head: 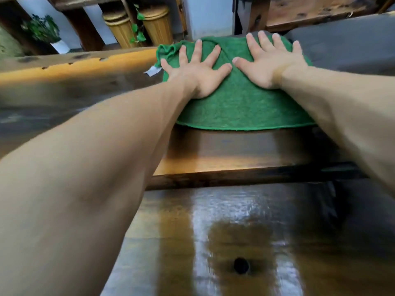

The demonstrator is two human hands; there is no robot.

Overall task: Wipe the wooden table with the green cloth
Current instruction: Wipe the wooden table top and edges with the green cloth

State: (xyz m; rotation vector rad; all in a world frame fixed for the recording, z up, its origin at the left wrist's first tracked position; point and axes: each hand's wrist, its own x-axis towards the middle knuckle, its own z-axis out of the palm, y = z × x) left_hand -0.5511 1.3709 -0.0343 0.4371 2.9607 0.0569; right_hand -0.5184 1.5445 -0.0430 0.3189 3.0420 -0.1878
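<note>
Both hands flat, fingers straight and spread, palms down on green cloth [239, 105]. Left hand [197, 70] and right hand [270, 64] side by side, thumbs nearly touching. Cloth spread at far edge of wooden table [224, 159], far left corner bunched, white tag [152, 71] protruding. Glossy sheen on near tabletop. Two wicker baskets [139, 24] beyond.
</note>
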